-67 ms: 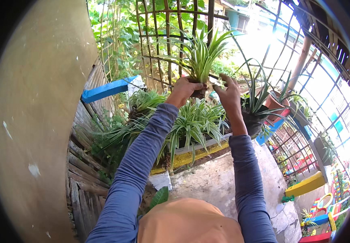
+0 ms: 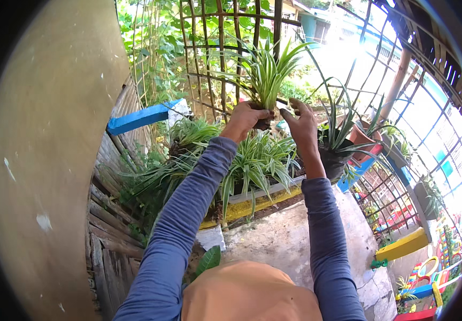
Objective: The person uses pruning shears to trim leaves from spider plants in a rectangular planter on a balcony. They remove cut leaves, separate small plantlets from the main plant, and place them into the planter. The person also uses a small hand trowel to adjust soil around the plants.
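Observation:
A spider plant (image 2: 268,75) with long green and pale striped leaves is held upright by its base in my left hand (image 2: 246,119). Dark soil and roots show below the fingers. My right hand (image 2: 301,124) is raised just to the right of the plant's base, thumb and fingers apart, holding nothing that I can see. Beneath both hands, more spider plants (image 2: 258,160) grow in a long planter (image 2: 266,202) with a yellow and whitish edge. To the right of my right hand stands a black plant bag (image 2: 333,160) with long pointed leaves.
A plain tan wall (image 2: 54,160) fills the left side. Behind the planter rises a lattice fence (image 2: 221,53); a blue beam (image 2: 144,117) juts out at left. A terracotta pot (image 2: 363,140) stands at right. Below lies cracked concrete (image 2: 274,241), with a yellow block (image 2: 403,245) beside it.

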The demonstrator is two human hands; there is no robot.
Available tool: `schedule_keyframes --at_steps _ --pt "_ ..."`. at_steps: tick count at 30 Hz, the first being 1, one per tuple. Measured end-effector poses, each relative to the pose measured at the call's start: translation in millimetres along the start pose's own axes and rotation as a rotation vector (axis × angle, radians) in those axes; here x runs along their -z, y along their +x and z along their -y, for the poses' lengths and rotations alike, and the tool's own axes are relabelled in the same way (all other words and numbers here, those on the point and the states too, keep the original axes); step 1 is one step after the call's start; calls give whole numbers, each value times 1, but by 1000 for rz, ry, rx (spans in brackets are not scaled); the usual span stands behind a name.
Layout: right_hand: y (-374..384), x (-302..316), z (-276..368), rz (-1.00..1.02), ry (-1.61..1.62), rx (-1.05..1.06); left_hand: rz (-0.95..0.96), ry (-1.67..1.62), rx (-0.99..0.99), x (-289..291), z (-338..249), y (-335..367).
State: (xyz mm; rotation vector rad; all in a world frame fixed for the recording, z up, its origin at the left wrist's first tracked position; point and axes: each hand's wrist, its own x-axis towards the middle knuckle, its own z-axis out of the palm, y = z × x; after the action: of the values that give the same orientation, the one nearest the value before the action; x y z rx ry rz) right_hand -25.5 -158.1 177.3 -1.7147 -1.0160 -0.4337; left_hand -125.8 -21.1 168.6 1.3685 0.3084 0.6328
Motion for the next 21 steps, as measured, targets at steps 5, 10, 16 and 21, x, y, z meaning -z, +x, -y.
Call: schedule_keyframes --at_steps 5,10,16,21 --pt "1 29 -2 -52 52 275 -127 -12 -85 -47 21 -7" --pt "2 44 -16 50 -234 493 -328 184 -181 -93 58 -13" --pt "-3 73 -32 212 264 177 -358 216 -182 -124 114 -12" --pt "-29 129 -64 251 766 31 -432 252 -154 -141 145 -17"
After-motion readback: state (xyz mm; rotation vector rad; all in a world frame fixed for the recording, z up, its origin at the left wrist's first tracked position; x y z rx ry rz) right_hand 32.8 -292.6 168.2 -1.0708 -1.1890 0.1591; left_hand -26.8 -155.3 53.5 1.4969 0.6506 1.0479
